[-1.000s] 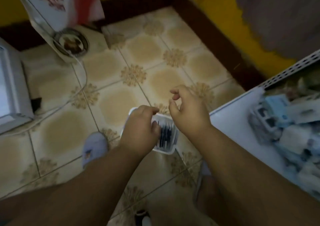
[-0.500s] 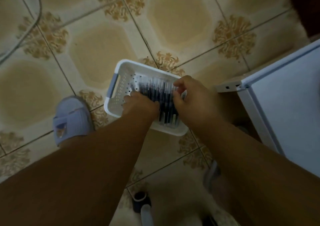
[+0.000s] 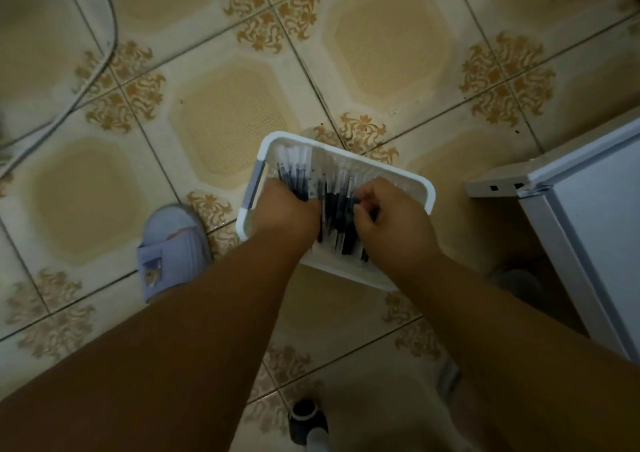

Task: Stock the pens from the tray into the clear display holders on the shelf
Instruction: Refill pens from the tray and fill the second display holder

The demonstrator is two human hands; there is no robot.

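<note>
From the head camera we look down at a white tray point(image 3: 420, 188) on the tiled floor point(image 3: 221, 119), holding dark pens point(image 3: 337, 209). Our left hand point(image 3: 284, 209) curls around a bunch of pens at the tray's left end. Our right hand point(image 3: 391, 223) pinches pens near the tray's middle. A white shelf point(image 3: 588, 216) stands right of the tray, a slipper point(image 3: 169, 251) left of it.

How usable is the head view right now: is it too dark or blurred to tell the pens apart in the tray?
Head view: dim and warm-tinted, forearms in heavy shadow. The pens read only as a dark mass in the white tray, single pens hard to separate. The left hand and right hand look soft-edged. Wide-angle bending curves the floor tiles; no glare.
</note>
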